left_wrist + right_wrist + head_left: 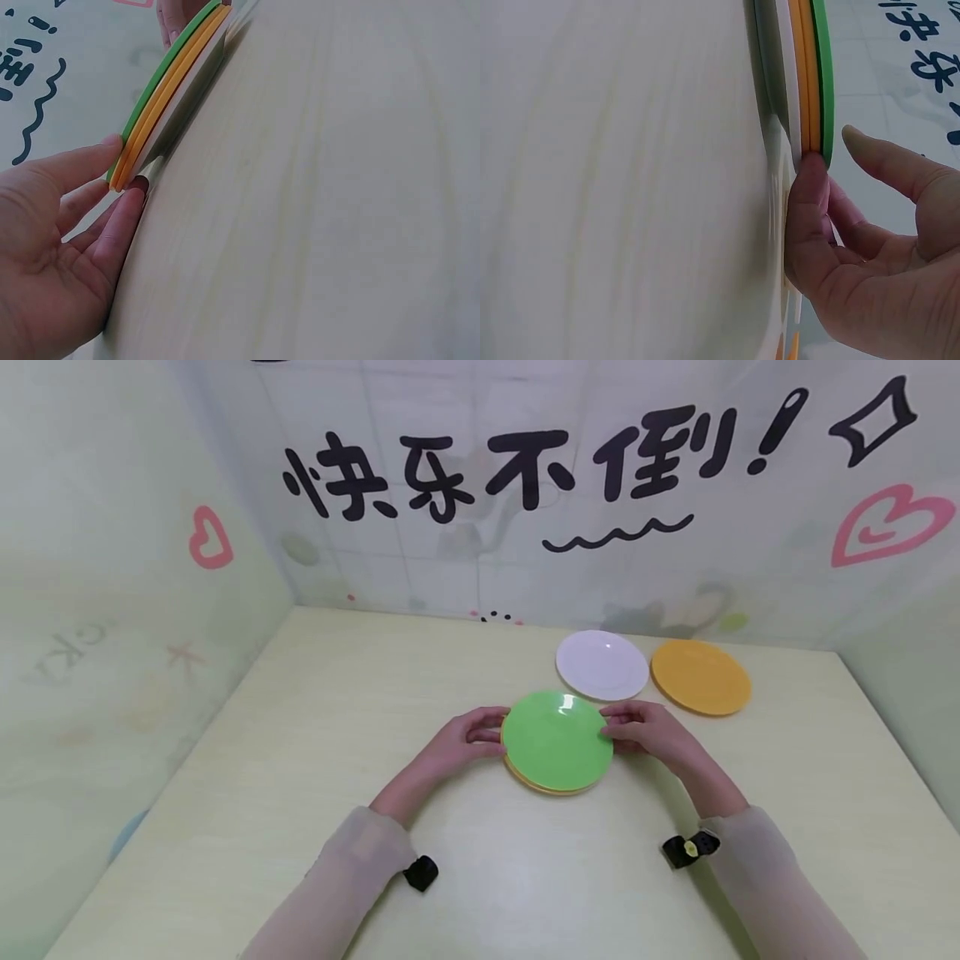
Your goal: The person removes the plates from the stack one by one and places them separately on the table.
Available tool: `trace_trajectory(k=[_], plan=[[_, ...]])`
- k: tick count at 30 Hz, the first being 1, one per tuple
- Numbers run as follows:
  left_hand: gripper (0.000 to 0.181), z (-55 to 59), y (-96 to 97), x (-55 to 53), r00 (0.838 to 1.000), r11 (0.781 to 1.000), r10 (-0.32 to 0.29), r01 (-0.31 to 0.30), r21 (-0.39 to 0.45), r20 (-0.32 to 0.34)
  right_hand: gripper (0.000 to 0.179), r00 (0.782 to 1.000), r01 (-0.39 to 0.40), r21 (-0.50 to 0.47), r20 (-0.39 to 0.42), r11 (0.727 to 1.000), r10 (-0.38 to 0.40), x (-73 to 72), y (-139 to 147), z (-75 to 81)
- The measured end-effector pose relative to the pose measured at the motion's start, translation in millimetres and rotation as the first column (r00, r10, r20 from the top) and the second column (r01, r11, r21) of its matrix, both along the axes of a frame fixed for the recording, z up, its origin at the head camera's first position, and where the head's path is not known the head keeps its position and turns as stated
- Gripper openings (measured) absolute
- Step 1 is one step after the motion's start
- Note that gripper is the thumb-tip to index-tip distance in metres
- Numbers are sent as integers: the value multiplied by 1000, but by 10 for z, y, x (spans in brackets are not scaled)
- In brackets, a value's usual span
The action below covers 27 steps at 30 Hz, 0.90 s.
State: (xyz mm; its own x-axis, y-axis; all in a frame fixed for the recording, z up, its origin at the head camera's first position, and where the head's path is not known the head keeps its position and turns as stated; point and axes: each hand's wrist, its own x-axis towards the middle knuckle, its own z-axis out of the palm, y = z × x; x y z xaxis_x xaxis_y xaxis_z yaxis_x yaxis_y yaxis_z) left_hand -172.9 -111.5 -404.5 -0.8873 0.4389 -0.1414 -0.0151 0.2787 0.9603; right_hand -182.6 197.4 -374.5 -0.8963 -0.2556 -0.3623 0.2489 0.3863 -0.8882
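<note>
A stack of round plates sits between my two hands, a green plate [558, 743] on top. Edge-on in the left wrist view, orange plates [172, 86] show beneath the green one, with a pale plate [191, 82] lowest. At the left rim, my left hand [468, 742] grips the stack, its fingers spread from the upper edge to the underside. My right hand [645, 731] holds the opposite rim. In the right wrist view a fingertip [812, 169] meets the plates' edges from below, while the thumb stands over the green side.
Behind the stack, a pale lilac plate [602, 666] lies near the back wall. An orange plate [701, 677] lies to its right, close beside it. The light tabletop [300, 718] is bounded by printed cloth walls [480, 552] at the back and sides.
</note>
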Motion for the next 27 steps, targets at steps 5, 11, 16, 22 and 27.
trace_trajectory(k=[5,11,16,22,27], plan=[[57,17,14,-48,1000,1000,19,-19,3,-15,46,999,-9,100,-50,995,14,-68,-35,12],[58,-14,7,-48,1000,1000,17,-17,2,8,45,999,-11,113,-44,994,16,-77,-39,-24],[59,56,-4,15,1000,1000,18,-18,13,26,44,998,-13,116,-59,993,20,-62,-60,-46],[61,72,9,11,1000,1000,-5,4,13,31,43,999,2,130,-38,992,3,-48,-54,-22],[60,-46,20,-14,1000,1000,5,-6,21,17,42,999,32,117,-13,993,-31,-47,-34,-24]])
